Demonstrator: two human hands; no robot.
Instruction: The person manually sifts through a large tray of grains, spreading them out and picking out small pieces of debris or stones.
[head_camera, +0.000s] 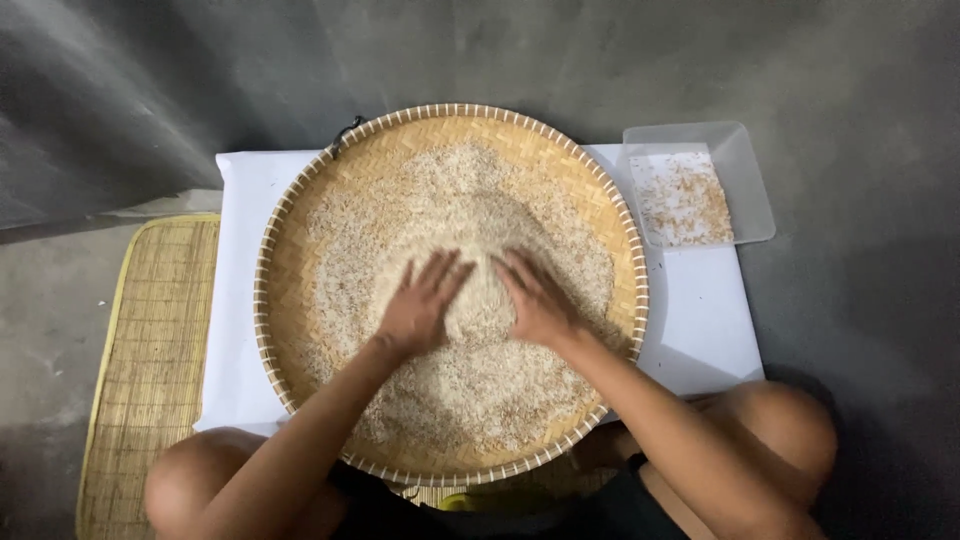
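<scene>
A large round woven bamboo tray (300, 230) lies on a white sheet, spread with pale rice grains (470, 190). My left hand (420, 305) rests flat on the rice near the tray's middle, fingers apart and pointing away from me. My right hand (538, 300) lies flat beside it, a small mound of grains between the two. Both palms press on the rice and neither grips anything.
A clear plastic tray (745, 160) with a thin layer of husky grains sits at the sheet's far right corner. The white sheet (700, 320) covers a low surface. A woven straw mat (150, 350) lies left on the grey floor. My knees flank the tray's near edge.
</scene>
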